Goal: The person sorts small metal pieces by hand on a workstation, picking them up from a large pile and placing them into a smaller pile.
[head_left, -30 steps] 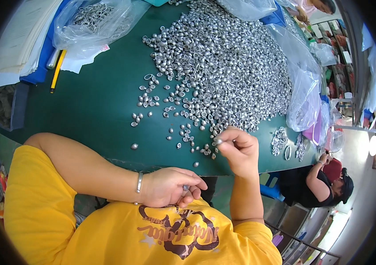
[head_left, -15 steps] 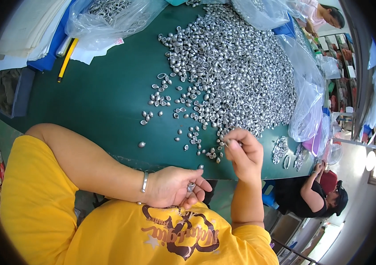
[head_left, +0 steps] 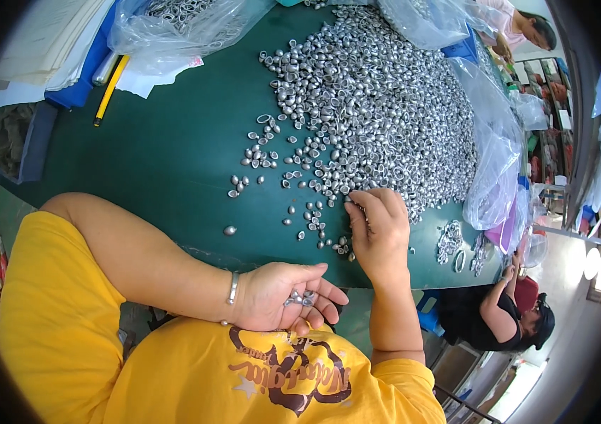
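Note:
A wide heap of small silver metal pieces (head_left: 385,120) covers the green table. Some are rounded and domed; others show a hollow, teardrop-shaped opening. My left hand (head_left: 283,297) rests palm up below the table's near edge, fingers loosely curled, cradling several of the same pieces (head_left: 300,298) on its palm and fingers. At the heap's near edge is my right hand (head_left: 379,226), its thumb and fingertips pinched together on a small silver metal piece (head_left: 348,200), mostly covered by the fingers. Scattered loose pieces (head_left: 261,157) lie to the left of the heap.
The green table (head_left: 152,148) carries clear plastic bags (head_left: 491,148) on the right and another bag (head_left: 173,35) at the back left. A yellow pen-like stick (head_left: 111,92) lies near papers. Silver rings (head_left: 460,260) sit at the right. Two other people work farther right.
My right hand has moved slightly up and left to the heap's edge. My left palm has opened wider, showing more of its silver pieces. The view has shifted slightly.

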`<state>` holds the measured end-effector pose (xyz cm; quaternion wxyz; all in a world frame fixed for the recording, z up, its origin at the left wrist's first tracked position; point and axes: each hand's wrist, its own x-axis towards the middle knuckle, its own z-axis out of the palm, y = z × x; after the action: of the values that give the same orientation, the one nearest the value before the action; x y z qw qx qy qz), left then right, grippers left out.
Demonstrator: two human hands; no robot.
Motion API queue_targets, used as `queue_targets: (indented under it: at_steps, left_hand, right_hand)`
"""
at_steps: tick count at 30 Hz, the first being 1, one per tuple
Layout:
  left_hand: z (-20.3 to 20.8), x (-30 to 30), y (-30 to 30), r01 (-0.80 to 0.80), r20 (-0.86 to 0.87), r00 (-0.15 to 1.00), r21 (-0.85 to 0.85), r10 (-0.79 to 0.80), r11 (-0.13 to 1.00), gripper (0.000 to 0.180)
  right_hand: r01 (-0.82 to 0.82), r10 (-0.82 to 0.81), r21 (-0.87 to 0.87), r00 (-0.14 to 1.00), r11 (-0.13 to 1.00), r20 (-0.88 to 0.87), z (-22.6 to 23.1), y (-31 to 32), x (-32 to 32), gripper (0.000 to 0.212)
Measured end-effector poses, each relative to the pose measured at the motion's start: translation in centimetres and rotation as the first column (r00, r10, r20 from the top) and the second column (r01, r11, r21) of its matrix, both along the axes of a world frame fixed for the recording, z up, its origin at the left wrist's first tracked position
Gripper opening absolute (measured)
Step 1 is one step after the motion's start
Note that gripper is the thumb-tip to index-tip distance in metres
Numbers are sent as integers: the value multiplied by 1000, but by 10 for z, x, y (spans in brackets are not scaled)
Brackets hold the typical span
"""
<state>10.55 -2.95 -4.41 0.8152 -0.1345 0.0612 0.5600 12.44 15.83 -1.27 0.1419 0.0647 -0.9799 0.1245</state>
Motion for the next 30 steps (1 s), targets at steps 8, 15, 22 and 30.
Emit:
queue_targets:
  at_steps: [8, 15, 22, 30]
  left_hand:
    - [-4, 2, 0, -3, 0, 1000, 33, 3, 999, 53]
    - [-3, 4, 0, 0, -36, 999, 17, 1, 1000, 52]
    - [-3, 2, 0, 1, -13, 1000, 10, 0, 1000, 52]
    - [-2, 2, 1, 9, -23, 1000, 15, -8, 1000, 53]
  right_hand:
    - [349, -89, -816, 933, 461, 348, 9, 15, 1, 13]
    - [380, -150, -791, 924, 480, 353, 2, 14, -1, 4]
    - [147, -66, -514, 983, 845, 173, 10, 8, -6, 10]
    - [416, -30, -904, 909, 100, 415, 9, 21, 2, 3]
